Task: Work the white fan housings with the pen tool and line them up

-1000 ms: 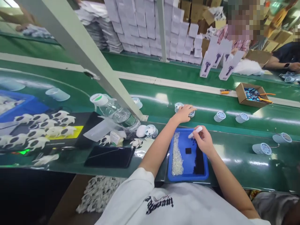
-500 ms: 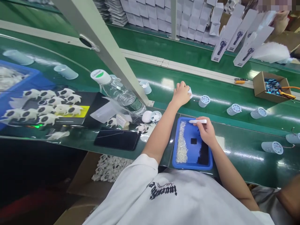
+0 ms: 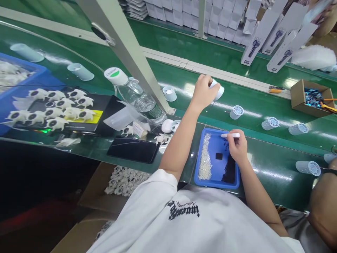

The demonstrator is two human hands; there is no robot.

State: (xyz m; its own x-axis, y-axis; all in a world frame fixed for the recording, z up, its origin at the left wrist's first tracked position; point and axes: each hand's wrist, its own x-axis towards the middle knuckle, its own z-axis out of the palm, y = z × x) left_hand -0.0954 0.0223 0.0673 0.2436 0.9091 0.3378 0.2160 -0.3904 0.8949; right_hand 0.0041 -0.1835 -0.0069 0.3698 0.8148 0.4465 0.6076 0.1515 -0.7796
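My left hand [image 3: 204,92] is closed round a pale cylindrical plastic housing [image 3: 219,92], held tilted over the green surface beyond the tray. My fingers hide part of it. Between the fingertips of my right hand [image 3: 238,149] is a white pen-like tool [image 3: 229,135], lying nearly level above the far right part of a blue tray [image 3: 198,158]. Small clear pieces [image 3: 204,165] are heaped along the tray's left side, small dark pieces [image 3: 229,170] along its right. A black square [image 3: 219,156] lies between the two heaps.
Several similar housings, one of them here [image 3: 236,111], stand or lie along the green surface. To the left are a water bottle [image 3: 142,102], a phone [image 3: 133,149] and white fan-shaped parts [image 3: 56,123]. A slanting metal post [image 3: 131,52] rises beyond them. Another person's arm [image 3: 325,207] is at right.
My left hand has brought the housing up and tilted it, so more of it shows. My right hand keeps the pen-like tool over the tray, slightly farther right. The view has shifted a little.
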